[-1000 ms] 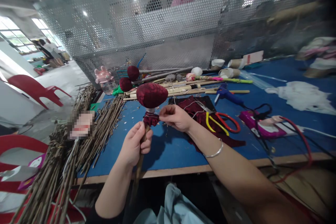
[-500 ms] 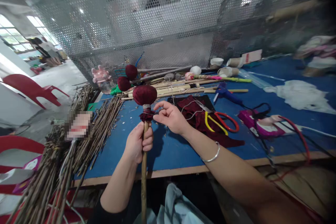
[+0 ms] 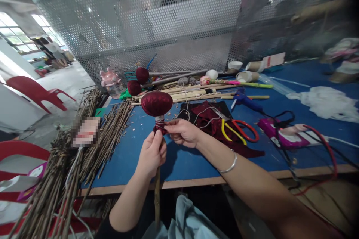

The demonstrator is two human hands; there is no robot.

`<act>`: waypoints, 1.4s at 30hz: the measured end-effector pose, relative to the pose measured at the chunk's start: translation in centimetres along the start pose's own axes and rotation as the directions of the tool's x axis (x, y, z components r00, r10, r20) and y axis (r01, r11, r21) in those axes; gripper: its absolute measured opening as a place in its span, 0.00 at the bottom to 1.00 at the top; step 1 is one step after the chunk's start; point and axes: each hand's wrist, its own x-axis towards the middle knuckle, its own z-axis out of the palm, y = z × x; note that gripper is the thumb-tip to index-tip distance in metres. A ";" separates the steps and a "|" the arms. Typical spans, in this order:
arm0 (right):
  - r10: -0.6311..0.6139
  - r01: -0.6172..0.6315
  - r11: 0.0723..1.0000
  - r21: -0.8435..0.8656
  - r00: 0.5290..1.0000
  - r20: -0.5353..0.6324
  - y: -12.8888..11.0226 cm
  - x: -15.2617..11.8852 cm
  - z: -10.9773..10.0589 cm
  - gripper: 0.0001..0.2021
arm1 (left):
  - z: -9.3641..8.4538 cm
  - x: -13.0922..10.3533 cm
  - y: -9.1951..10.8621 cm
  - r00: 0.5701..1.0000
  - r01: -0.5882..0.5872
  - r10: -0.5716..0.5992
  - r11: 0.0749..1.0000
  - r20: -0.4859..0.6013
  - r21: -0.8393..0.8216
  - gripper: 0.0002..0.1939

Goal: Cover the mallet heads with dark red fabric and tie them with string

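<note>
Holding maroon cloth-covered knob [image 3: 157, 104] nearly upright on wooden stick [image 3: 157, 198], over near part of blue surface [image 3: 126, 157].

Gripping stick just under knob with left hand [image 3: 152, 153], fingers clamped around it, thumb pressed against gathered cloth collar [image 3: 159, 126]. Pinching right edge of collar with right hand [image 3: 183, 133], thumb and fingertips together; cannot tell whether thread is caught there too. Noted to the right: scissors [image 3: 223, 127], yellow and red handled, lying on loose maroon cloth [image 3: 215, 130], with blue glue gun [image 3: 246, 101] beyond. Noted behind: two similar maroon knobs [image 3: 142, 75], side by side. Noted at left: thin sticks [image 3: 112, 130], heaped.
</note>
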 end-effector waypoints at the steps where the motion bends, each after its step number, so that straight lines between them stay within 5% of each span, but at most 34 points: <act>1: -0.006 0.004 0.999 -0.033 0.999 -0.036 0.1 0.1 0.0 0.17 | 0.0 0.1 -0.1 1.000 0.008 -0.008 1.000 0.006 -0.004 0.16; 6: -0.250 0.148 0.911 -0.384 0.940 -0.230 0.5 0.4 0.1 0.19 | -0.6 0.5 -0.2 1.000 0.019 -0.020 0.997 -0.011 -0.078 0.16; 10: -0.374 0.200 0.758 -0.620 0.913 -0.163 -0.3 -0.2 0.3 0.13 | -1.0 0.8 -0.3 0.999 0.001 -0.009 0.989 -0.053 -0.147 0.17; 14: -0.398 0.286 0.749 -0.597 0.915 -0.062 -1.2 -0.9 0.0 0.11 | -1.2 0.6 -0.3 0.999 0.040 -0.037 0.982 0.019 -0.187 0.16; 17: -0.413 0.337 0.793 -0.507 0.910 -0.043 -1.4 -0.9 -0.4 0.12 | -1.6 0.2 -0.2 0.984 0.101 -0.062 0.967 0.169 -0.232 0.14; 20: -0.367 0.341 0.852 -0.397 0.930 0.010 -1.1 -0.5 -0.8 0.13 | -2.0 0.1 -0.2 0.922 0.202 -0.073 0.929 0.381 -0.312 0.15; 24: -0.319 0.327 0.915 -0.236 0.945 0.069 -0.4 -0.1 -1.3 0.15 | -2.2 0.1 -0.4 0.751 0.467 -0.143 0.806 0.645 -0.365 0.16; 26: -0.290 0.308 0.935 -0.175 0.949 0.122 0.0 0.0 -1.4 0.17 | -2.1 0.2 -0.8 0.684 0.572 -0.158 0.723 0.712 -0.388 0.18; 28: -0.203 0.237 0.961 -0.142 0.954 0.220 0.3 0.0 -1.6 0.19 | -1.9 0.4 -1.1 0.663 0.608 -0.145 0.676 0.735 -0.415 0.19; 30: -0.147 0.188 0.974 -0.127 0.948 0.281 0.5 0.0 -1.8 0.20 | -1.8 0.6 -1.2 0.689 0.583 -0.172 0.709 0.704 -0.397 0.20; 35: -0.219 0.253 0.946 -0.202 0.959 0.178 0.1 0.0 -1.9 0.15 | -1.2 0.8 0.9 0.921 0.306 -0.237 0.931 0.310 -0.198 0.19; 39: -0.197 0.240 0.931 -0.273 0.964 0.177 -0.2 0.0 -1.1 0.18 | -0.3 0.6 2.0 0.955 0.215 -0.180 0.967 0.234 -0.136 0.22; 42: -0.250 0.256 0.889 -0.380 0.966 0.066 -0.2 0.2 -0.8 0.18 | -0.1 0.6 1.5 0.986 0.110 -0.092 0.986 0.140 -0.123 0.19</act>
